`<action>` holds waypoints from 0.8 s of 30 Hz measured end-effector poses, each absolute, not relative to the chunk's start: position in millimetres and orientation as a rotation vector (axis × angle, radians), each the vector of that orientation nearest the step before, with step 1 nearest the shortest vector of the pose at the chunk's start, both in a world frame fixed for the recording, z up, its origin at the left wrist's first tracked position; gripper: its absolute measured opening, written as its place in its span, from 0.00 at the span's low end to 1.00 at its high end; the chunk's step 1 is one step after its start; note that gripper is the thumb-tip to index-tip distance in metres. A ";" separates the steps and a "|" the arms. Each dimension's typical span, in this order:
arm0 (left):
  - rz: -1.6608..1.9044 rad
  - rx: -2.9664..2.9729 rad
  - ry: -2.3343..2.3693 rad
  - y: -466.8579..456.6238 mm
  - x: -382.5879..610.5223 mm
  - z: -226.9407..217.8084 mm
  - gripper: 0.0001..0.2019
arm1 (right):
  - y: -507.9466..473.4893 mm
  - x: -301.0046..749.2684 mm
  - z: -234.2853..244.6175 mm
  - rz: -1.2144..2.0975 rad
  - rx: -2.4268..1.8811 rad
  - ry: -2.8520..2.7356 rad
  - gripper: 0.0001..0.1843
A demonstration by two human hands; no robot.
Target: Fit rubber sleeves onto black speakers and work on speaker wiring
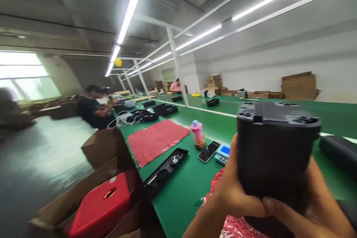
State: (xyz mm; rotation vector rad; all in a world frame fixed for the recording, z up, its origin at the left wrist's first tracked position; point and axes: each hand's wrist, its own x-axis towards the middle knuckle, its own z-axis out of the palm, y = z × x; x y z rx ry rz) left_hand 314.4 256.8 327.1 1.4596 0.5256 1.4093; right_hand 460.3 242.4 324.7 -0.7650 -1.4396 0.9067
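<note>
The person grips a black casing [275,163] upright between the left hand [237,197] and the right hand [314,208], thumbs nearly meeting across its near side; the fingers behind it are hidden. It is held up over the right part of the green table [181,189], above crumpled red bubble wrap [237,227], whose far end appears to reach the blue device [223,154]. A phone [209,151] lies just beside that device, near a pink-topped bottle [198,135].
</note>
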 end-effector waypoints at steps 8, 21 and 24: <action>1.418 1.419 0.464 268.4 325.7 315.9 0.59 | 242.4 464.3 337.5 0.822 -1.049 -1.428 0.38; 1.425 1.436 0.372 274.6 322.8 325.7 0.58 | 255.3 460.9 333.3 0.779 -0.935 -1.375 0.36; 1.419 1.436 0.284 275.6 323.4 323.5 0.57 | 256.7 460.5 332.6 0.804 -0.898 -1.371 0.37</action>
